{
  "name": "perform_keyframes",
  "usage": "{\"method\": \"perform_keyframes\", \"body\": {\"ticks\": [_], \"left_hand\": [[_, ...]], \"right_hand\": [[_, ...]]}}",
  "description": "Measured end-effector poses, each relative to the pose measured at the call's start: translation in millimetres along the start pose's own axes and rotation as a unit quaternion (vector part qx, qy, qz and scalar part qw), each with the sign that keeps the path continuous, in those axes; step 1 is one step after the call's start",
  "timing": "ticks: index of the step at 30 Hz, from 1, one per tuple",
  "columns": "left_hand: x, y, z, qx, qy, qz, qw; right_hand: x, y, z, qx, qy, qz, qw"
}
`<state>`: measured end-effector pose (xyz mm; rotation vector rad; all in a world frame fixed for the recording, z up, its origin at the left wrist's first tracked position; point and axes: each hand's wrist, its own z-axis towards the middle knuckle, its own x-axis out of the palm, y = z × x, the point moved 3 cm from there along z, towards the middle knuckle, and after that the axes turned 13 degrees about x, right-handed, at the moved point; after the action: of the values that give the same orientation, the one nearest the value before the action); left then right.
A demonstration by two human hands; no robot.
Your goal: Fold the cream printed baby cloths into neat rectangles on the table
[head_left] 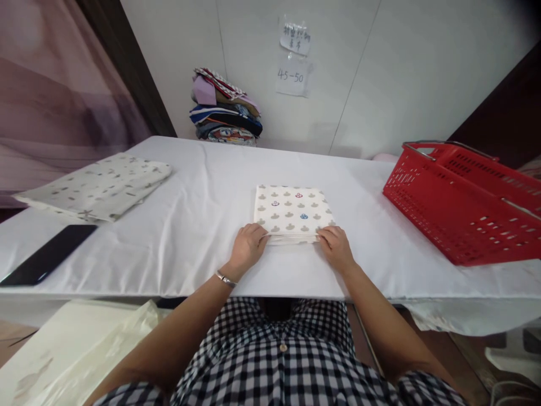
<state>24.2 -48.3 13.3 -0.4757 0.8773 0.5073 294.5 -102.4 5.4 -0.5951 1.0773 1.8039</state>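
In the head view, a folded white cloth (pixel 291 210) with grey duck-like prints and a few coloured ones lies flat on the white-covered table in front of me. My left hand (pixel 248 246) is closed at its near left corner, fingers pinching the folded edge. At the near right corner, my right hand (pixel 337 247) pinches the same edge between thumb and fingers. Several layers show along that near edge, slightly raised over the lowest one. A silver bracelet (pixel 226 278) circles my left wrist.
Another folded patterned cloth (pixel 110 185) lies at the left, with a black flat slab (pixel 48 255) nearer me. A red plastic basket (pixel 460 208) stands on the right. Behind the table (pixel 203 225) rises a stack of folded fabrics (pixel 226 107). Handwritten paper signs (pixel 292 76) hang on the wall.
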Motion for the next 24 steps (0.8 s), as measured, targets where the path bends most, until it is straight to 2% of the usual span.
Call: {"method": "perform_keyframes", "body": {"ticks": [4, 9, 13, 16, 20, 24], "left_hand": [[6.3, -7, 6, 0.031, -0.021, -0.009, 0.999], [14.9, -10, 11, 0.053, 0.002, -0.015, 0.998], [13.8, -10, 14, 0.048, 0.003, -0.025, 0.999], [14.5, -19, 21, 0.059, 0.004, -0.035, 0.998], [23.8, -31, 31, 0.090, 0.025, -0.051, 0.994], [31.7, -31, 30, 0.097, 0.035, -0.046, 0.994]], "right_hand": [[1, -1, 0, 0.000, -0.005, -0.001, 1.000], [0, 1, -1, 0.004, -0.008, -0.004, 1.000], [1, 0, -2, 0.002, -0.014, -0.003, 1.000], [3, -2, -2, 0.006, -0.020, -0.002, 1.000], [3, -2, -1, 0.015, -0.031, 0.004, 0.999], [0, 0, -3, 0.005, -0.046, 0.000, 0.999]]}}
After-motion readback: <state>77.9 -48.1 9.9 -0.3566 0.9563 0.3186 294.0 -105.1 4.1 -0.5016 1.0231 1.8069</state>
